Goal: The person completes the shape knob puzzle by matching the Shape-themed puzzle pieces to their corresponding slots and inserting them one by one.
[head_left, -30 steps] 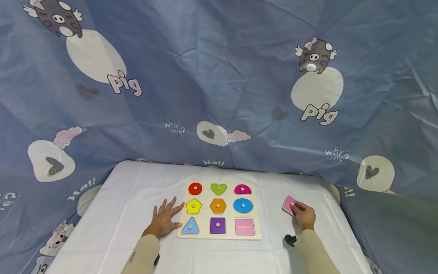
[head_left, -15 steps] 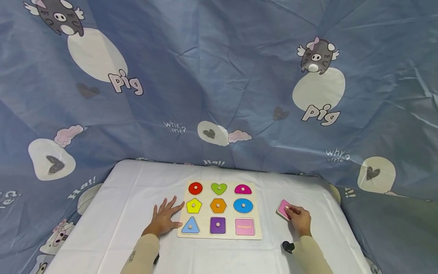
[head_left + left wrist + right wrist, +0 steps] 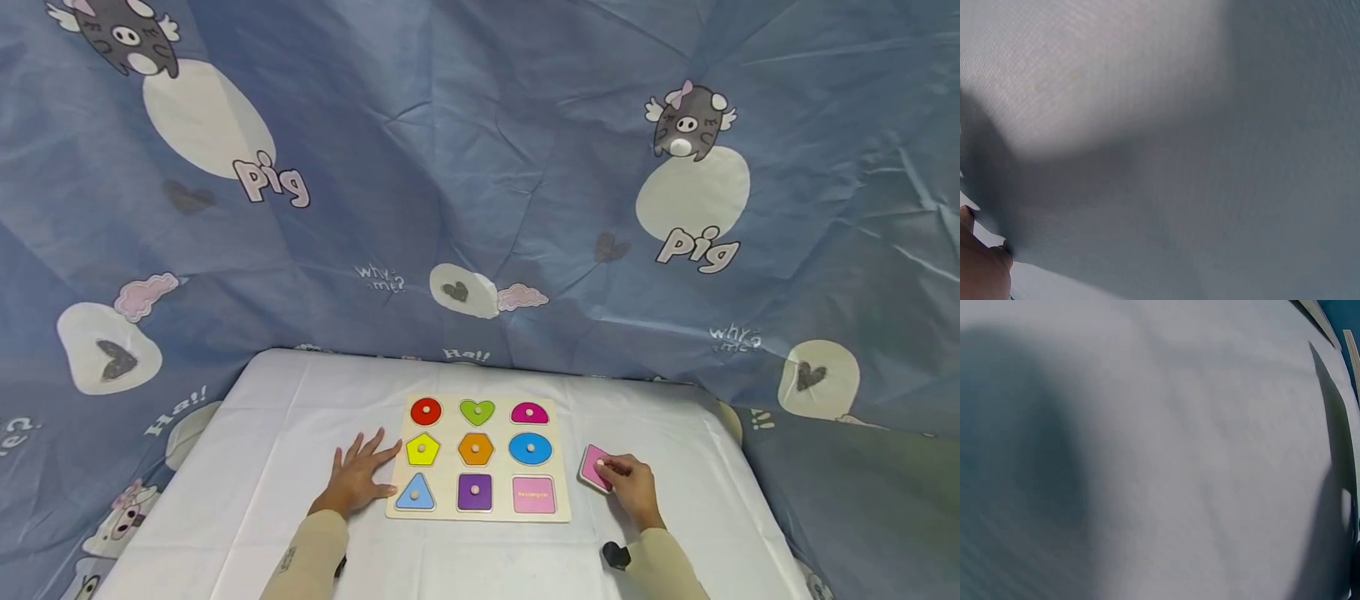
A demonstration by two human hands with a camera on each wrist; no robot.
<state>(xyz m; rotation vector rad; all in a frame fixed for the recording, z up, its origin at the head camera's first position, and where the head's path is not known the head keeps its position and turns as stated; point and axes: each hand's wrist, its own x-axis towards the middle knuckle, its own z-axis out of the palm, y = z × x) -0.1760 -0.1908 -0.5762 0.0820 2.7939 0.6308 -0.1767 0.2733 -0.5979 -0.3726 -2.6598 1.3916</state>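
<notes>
In the head view a cream wooden shape puzzle board [image 3: 502,496] lies flat on the white cloth. My left hand [image 3: 352,477], fingers spread, rests by its left edge with thumb and fingertips at the rim. Right of the board, my right hand [image 3: 633,492] pinches the small knob of a pink rectangular puzzle piece [image 3: 591,462], which is turned at an angle. The board's lower-right recess [image 3: 534,495] is pink and bears printed lettering. Part of my left hand [image 3: 984,269] shows low in the left wrist view. The right wrist view shows mostly cloth and shadow.
Several other knobbed pieces sit in the board, among them a purple square [image 3: 475,492], a blue oval [image 3: 530,449] and a light blue triangle [image 3: 415,494]. Behind the white-covered table [image 3: 300,417] hangs a blue patterned curtain [image 3: 480,167].
My right hand has moved left, bringing the pink piece closer to the board's right edge. My left hand and the board have stayed in place.
</notes>
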